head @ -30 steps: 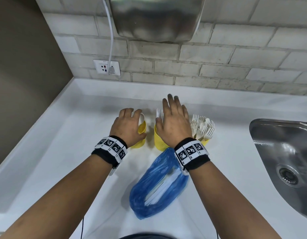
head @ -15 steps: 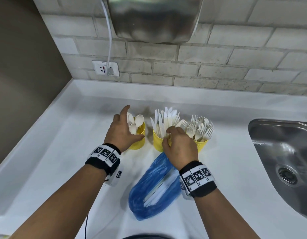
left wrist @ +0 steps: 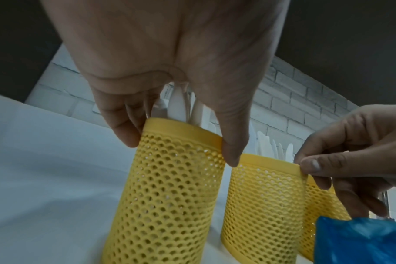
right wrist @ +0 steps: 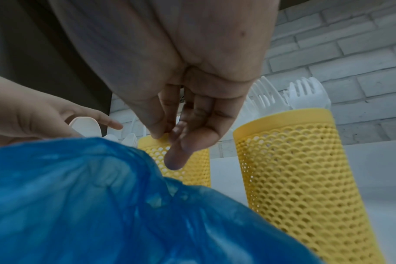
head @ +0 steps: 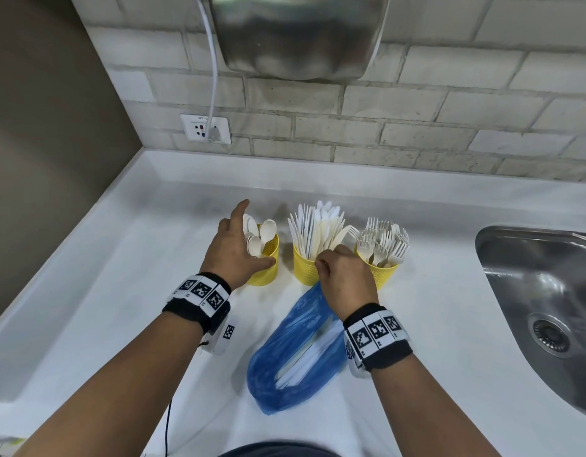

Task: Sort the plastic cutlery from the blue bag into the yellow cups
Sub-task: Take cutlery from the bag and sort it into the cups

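Note:
Three yellow mesh cups stand in a row on the white counter [head: 120, 291]. The left cup [head: 268, 270] holds spoons [head: 266, 227], the middle cup [head: 303, 268] knives [head: 318, 225], the right cup [head: 385, 277] forks [head: 383, 239]. My left hand [head: 248, 255] grips the left cup [left wrist: 170, 187] at its rim between thumb and fingers, index finger raised. My right hand [head: 344, 275] pinches the near rim of the middle cup [left wrist: 260, 196]. The blue bag [head: 294, 357] lies in front of the cups under my right wrist, with white cutlery showing inside.
A steel sink [head: 532, 291] is sunk into the counter at the right. A metal wall unit [head: 298, 34] hangs above, its cable plugged into a socket [head: 205, 128] on the brick wall. A brown wall bounds the left side.
Both hands have drawn back from lying over the cup tops. The left now grips the left cup's rim, the right pinches the middle cup's rim, and the knives stand uncovered.

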`<action>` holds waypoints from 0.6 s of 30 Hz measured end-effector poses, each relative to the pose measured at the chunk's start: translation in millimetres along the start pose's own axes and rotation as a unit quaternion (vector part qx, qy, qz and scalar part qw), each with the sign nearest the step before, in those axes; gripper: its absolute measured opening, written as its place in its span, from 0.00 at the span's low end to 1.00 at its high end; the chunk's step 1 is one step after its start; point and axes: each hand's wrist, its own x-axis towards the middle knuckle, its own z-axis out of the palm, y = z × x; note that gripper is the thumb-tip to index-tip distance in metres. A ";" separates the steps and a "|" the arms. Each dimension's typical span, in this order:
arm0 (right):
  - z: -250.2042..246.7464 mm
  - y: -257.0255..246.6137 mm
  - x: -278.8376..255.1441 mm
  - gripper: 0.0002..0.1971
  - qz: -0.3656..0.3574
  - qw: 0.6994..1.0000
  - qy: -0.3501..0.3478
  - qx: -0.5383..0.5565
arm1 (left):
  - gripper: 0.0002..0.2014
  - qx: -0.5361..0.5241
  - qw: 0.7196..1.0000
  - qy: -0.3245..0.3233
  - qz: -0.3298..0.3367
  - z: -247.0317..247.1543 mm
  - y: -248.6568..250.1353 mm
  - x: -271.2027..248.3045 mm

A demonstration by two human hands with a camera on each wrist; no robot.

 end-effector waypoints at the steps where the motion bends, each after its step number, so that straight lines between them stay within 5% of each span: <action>1: 0.2 0.0 -0.1 0.08 -0.002 1.000 0.003 0.001 | 0.61 -0.003 1.000 0.001 0.000 -0.6 0.3 0.4; 9: -8.0 -2.0 -1.8 0.08 -0.003 0.999 0.003 0.044 | 0.64 0.029 0.999 0.027 -0.003 -5.0 6.8 -5.3; 11: -14.1 0.5 -5.9 0.08 -0.002 0.997 0.036 0.067 | 0.56 0.070 0.992 0.098 0.046 -5.9 13.0 -18.7; 14: -22.8 4.6 -19.2 0.07 0.004 0.990 0.075 0.116 | 0.31 0.035 0.973 0.148 0.174 -6.4 31.0 -51.2; 18: -28.5 7.1 -45.9 0.07 0.017 0.985 0.029 0.170 | 0.05 -0.033 0.960 -0.163 0.224 3.5 46.3 -92.9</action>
